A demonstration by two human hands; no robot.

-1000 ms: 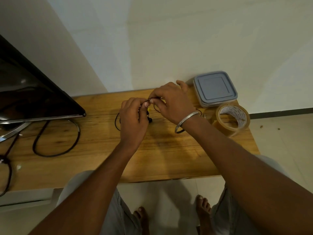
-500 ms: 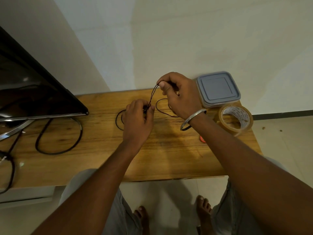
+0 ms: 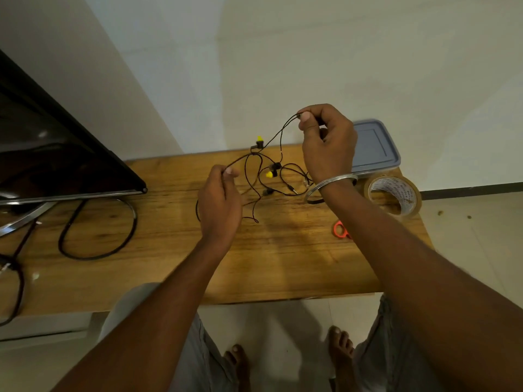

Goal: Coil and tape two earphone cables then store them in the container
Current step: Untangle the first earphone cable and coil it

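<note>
A thin black earphone cable with yellow-tipped earbuds hangs in a loose tangle above the wooden table. My right hand, raised above the table, pinches one end of the cable between thumb and fingers. My left hand, lower and to the left, pinches another stretch of it. More black cable loops and a jack plug lie on the table between the hands. Behind my right hand sits a grey lidded container, closed. A roll of brown tape stands right of my right wrist.
Orange-handled scissors peek out beside my right forearm. A black monitor on a metal stand fills the table's left end, with a thick black power cord looped in front of it. A white wall runs behind the table.
My right hand has lifted up and away from my left hand, drawing the cable out; the earbuds and loops now hang spread between the two hands.
</note>
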